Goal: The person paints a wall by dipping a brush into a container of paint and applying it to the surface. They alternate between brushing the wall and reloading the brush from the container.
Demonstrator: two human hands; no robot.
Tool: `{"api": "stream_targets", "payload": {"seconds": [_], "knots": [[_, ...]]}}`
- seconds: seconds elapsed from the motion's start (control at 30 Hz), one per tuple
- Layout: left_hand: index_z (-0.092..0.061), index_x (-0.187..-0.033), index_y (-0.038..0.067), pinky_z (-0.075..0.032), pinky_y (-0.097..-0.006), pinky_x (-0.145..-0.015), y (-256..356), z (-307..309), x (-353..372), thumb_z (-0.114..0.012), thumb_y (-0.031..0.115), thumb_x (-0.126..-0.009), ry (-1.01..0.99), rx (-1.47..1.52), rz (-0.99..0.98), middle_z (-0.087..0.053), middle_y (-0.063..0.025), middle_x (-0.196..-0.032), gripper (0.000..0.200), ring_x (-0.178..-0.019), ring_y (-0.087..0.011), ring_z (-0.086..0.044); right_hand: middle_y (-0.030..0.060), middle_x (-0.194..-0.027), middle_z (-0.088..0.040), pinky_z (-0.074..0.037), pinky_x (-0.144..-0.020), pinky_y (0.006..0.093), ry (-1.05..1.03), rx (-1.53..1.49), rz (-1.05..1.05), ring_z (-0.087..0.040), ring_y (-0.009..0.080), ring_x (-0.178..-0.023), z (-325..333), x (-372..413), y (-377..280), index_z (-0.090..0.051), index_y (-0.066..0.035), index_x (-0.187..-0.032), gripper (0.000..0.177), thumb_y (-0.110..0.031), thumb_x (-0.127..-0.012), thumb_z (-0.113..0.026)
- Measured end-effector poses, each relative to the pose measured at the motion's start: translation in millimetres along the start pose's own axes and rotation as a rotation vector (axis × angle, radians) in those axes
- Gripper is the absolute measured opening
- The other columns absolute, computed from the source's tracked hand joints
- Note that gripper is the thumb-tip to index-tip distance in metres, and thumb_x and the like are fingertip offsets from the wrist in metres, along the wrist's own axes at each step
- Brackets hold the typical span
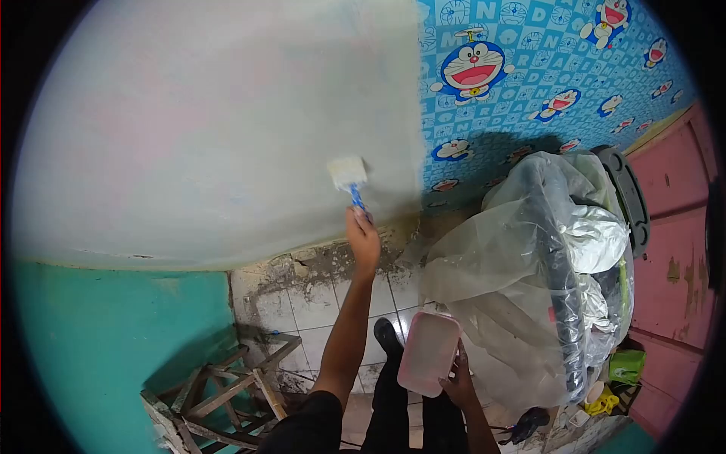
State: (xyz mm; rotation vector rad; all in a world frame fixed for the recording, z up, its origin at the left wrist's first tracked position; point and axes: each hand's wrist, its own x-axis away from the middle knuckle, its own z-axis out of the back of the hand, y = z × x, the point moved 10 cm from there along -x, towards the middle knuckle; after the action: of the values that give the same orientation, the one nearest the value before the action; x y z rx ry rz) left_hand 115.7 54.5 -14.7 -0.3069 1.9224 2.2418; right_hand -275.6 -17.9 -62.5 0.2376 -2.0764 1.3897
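Observation:
My left hand [364, 233] is wrapped round the blue handle of a paintbrush [348, 173]. Its wide, pale bristles point upward and lie over the whitish-grey wall [204, 144], which carries faint pink patches. Lower down, my right hand [459, 380] grips a rectangular plastic tub [406, 352] by its right side. The tub has a pink rim and a pale inside, and it is tilted a little in front of my legs. Some fingers of my right hand are hidden behind the tub.
Blue cartoon wallpaper [522, 83] borders the painted wall on the right. Below it, clear plastic sheeting [499, 295] covers bulky items beside a pink door [673, 257]. A wooden frame [219, 401] stands lower left by a green wall [121, 325]. White floor tiles [314, 306] are dirty.

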Motion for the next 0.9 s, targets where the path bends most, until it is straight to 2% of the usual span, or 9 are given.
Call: {"api": "stream_targets", "payload": {"seconds": [0.1,0.17,0.27,0.3,0.37,0.43,0.57,0.73,0.9], "knots": [[-0.049,-0.088,0.000,-0.038,-0.0365,-0.058,-144,-1,45,-0.039,0.024,-0.101,-0.046,-0.267,0.148,-0.047,-0.0115,-0.068,0.030,-0.060,-0.0226,-0.046,0.0210,-0.140,-0.036,-0.043,-0.099,0.0446,0.020,0.020,0.001,-0.048,0.0305,-0.121,6,2,8,0.000,-0.018,-0.152,0.101,-0.008,-0.075,-0.064],[-0.051,-0.087,-0.002,-0.040,-0.0411,-0.061,-190,0,69,-0.040,0.023,-0.099,-0.050,-0.376,0.225,-0.052,-0.0175,-0.071,0.030,-0.064,-0.0297,-0.051,0.0206,-0.140,-0.036,-0.043,-0.099,0.0443,0.016,-0.008,0.052,-0.048,0.0306,-0.122,7,4,8,0.001,-0.017,-0.152,0.102,-0.007,-0.075,-0.064],[-0.054,-0.087,-0.004,-0.041,-0.0458,-0.063,-261,5,84,-0.041,0.022,-0.097,-0.100,-0.425,0.375,-0.055,-0.0200,-0.070,0.031,-0.065,-0.0367,-0.053,0.0201,-0.140,-0.036,-0.043,-0.099,0.0441,0.008,-0.011,0.051,-0.046,0.0309,-0.124,8,7,7,0.001,-0.016,-0.152,0.101,-0.007,-0.075,-0.064],[-0.055,-0.086,-0.004,-0.041,-0.0440,-0.061,-259,5,82,-0.041,0.023,-0.098,-0.122,-0.395,0.394,-0.055,-0.0177,-0.068,0.032,-0.063,-0.0338,-0.053,0.0199,-0.141,-0.036,-0.043,-0.099,0.0440,0.007,-0.007,0.038,-0.046,0.0309,-0.125,8,9,6,0.001,-0.016,-0.152,0.101,-0.007,-0.075,-0.064],[-0.057,-0.084,-0.003,-0.041,-0.0404,-0.058,-238,3,61,-0.041,0.024,-0.098,-0.165,-0.334,0.420,-0.053,-0.0133,-0.063,0.034,-0.058,-0.0281,-0.052,0.0175,-0.142,-0.035,-0.045,-0.096,0.0445,0.012,-0.013,0.047,-0.046,0.0307,-0.123,9,11,7,-0.001,-0.016,-0.152,0.102,-0.011,-0.072,-0.065],[-0.057,-0.086,-0.003,-0.038,-0.0340,-0.052,-189,8,41,-0.040,0.025,-0.099,-0.103,-0.097,0.527,-0.051,-0.0074,-0.060,0.035,-0.054,-0.0194,-0.049,0.0174,-0.142,-0.035,-0.045,-0.096,0.0442,0.016,-0.007,0.061,-0.046,0.0305,-0.123,8,13,2,-0.002,-0.017,-0.152,0.102,-0.011,-0.072,-0.065],[-0.057,-0.088,-0.002,-0.030,-0.0230,-0.046,-9,32,4,-0.040,0.026,-0.101,-0.032,0.114,0.543,-0.047,0.0016,-0.060,0.034,-0.051,-0.0051,-0.040,0.0188,-0.140,-0.037,-0.044,-0.098,0.0432,0.012,-0.003,0.077,-0.046,0.0298,-0.123,0,19,-12,-0.002,-0.017,-0.152,0.100,-0.007,-0.074,-0.063],[-0.056,-0.092,0.000,-0.024,-0.0223,-0.046,152,58,-28,-0.040,0.027,-0.102,-0.006,0.192,0.271,-0.044,0.0028,-0.060,0.033,-0.051,-0.0040,-0.034,0.0167,-0.142,-0.033,-0.045,-0.097,0.0440,0.016,0.030,0.119,-0.043,0.0293,-0.126,-4,21,-24,-0.003,-0.017,-0.152,0.100,-0.009,-0.074,-0.064],[-0.055,-0.096,0.003,-0.027,-0.0206,-0.050,209,76,-35,-0.040,0.029,-0.103,0.057,0.123,0.017,-0.042,0.0029,-0.065,0.031,-0.056,-0.0045,-0.035,0.0163,-0.146,-0.028,-0.044,-0.098,0.0448,-0.017,-0.004,0.115,-0.041,0.0298,-0.128,-11,23,-28,-0.003,-0.015,-0.152,0.101,-0.014,-0.074,-0.067]]}}
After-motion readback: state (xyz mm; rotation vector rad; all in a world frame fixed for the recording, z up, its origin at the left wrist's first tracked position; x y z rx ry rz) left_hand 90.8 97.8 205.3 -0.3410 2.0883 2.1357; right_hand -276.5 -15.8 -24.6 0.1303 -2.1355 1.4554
